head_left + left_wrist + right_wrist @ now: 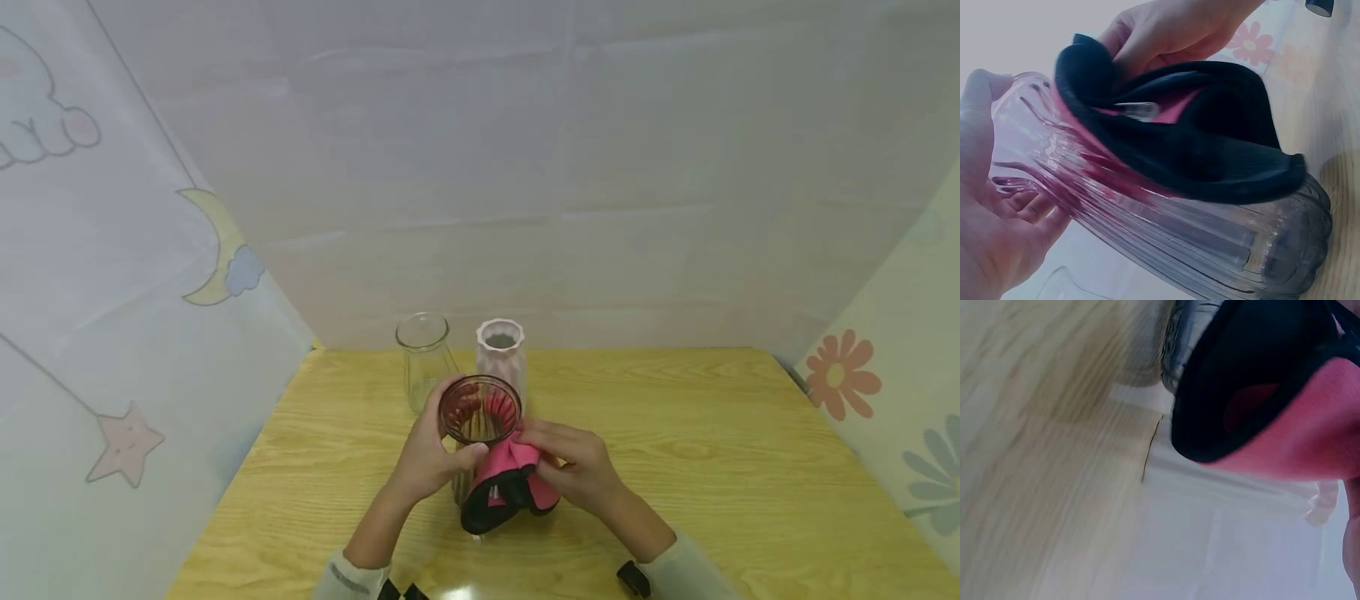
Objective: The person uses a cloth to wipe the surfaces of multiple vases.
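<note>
A tall ribbed, tinted glass vase (1166, 231) stands upright in front of me in the head view. My left hand (429, 462) grips it close below its round rim, thumb at the near side and fingers round the far side. In my right hand (581, 467), the fingers pinch a pink cloth piece with black edging and a dark inside (512, 457), pressed against the vase's right side. The cloth (1222, 169) is folded open and covers part of the ribbed glass in the left wrist view. Up close in the right wrist view, its pink face (1310, 431) shows.
Behind the hands stand a clear glass vase (423, 367) on the left and a pale pink faceted vase (501, 358), partly hidden by the tinted one. The wooden table (712, 467) meets a white sheet wall (600, 208) at its far edge.
</note>
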`<move>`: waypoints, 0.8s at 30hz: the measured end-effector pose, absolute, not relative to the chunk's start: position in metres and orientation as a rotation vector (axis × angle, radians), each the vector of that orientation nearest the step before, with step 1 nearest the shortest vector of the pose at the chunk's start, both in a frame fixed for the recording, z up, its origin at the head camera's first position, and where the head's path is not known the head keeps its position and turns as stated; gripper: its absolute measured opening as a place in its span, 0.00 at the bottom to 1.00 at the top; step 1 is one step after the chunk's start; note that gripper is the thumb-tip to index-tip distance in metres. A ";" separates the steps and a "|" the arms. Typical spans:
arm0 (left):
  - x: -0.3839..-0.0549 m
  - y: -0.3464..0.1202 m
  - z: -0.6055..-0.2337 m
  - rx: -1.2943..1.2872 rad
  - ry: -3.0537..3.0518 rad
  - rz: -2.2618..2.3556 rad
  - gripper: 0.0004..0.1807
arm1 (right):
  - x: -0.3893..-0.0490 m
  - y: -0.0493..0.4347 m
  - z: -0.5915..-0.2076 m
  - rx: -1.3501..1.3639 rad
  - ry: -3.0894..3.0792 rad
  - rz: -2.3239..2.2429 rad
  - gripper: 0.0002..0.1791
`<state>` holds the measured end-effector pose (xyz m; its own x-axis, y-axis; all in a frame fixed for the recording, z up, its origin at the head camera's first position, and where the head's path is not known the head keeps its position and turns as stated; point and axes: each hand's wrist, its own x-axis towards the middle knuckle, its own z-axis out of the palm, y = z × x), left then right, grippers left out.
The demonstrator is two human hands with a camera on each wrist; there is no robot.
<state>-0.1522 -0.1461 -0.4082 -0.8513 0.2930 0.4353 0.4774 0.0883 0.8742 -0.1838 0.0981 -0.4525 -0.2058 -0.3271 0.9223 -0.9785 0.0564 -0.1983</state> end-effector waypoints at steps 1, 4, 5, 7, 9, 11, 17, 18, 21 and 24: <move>-0.153 -0.147 -0.408 -0.802 -2.201 -1.875 0.51 | -0.183 0.100 -0.451 1.349 -1.652 1.152 0.19; -0.154 -0.149 -0.407 -0.829 -2.200 -1.902 0.52 | -0.180 0.104 -0.448 1.391 -1.741 1.101 0.23; -0.154 -0.149 -0.407 -0.836 -2.204 -1.907 0.52 | -0.179 0.106 -0.448 1.398 -1.775 1.091 0.24; -0.156 -0.151 -0.406 -0.852 -2.213 -1.929 0.52 | -0.178 0.109 -0.449 1.410 -1.838 1.067 0.25; -0.157 -0.152 -0.404 -0.863 -2.221 -1.964 0.53 | -0.177 0.112 -0.450 1.426 -1.887 1.041 0.26; -0.157 -0.154 -0.402 -0.867 -2.230 -2.001 0.54 | -0.176 0.116 -0.451 1.437 -1.946 1.022 0.26; -0.146 -0.152 -0.403 -0.705 -2.261 -1.926 0.61 | -0.174 0.124 -0.445 1.416 -1.940 1.018 0.25; -0.143 -0.150 -0.403 -0.657 -2.264 -1.900 0.60 | -0.174 0.124 -0.442 1.398 -1.900 1.026 0.22; -0.134 -0.142 -0.400 -0.511 -2.269 -1.849 0.59 | -0.177 0.122 -0.433 1.339 -1.757 1.048 0.13; -0.129 -0.135 -0.396 -0.400 -2.285 -1.822 0.59 | -0.183 0.118 -0.425 1.288 -1.631 1.048 0.13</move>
<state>-0.1288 -0.1346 -0.3961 -0.9452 0.0905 0.3136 0.3259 0.2076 0.9223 -0.1832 0.1178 -0.4249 -0.1704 -0.3266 0.9297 -0.9813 0.1416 -0.1302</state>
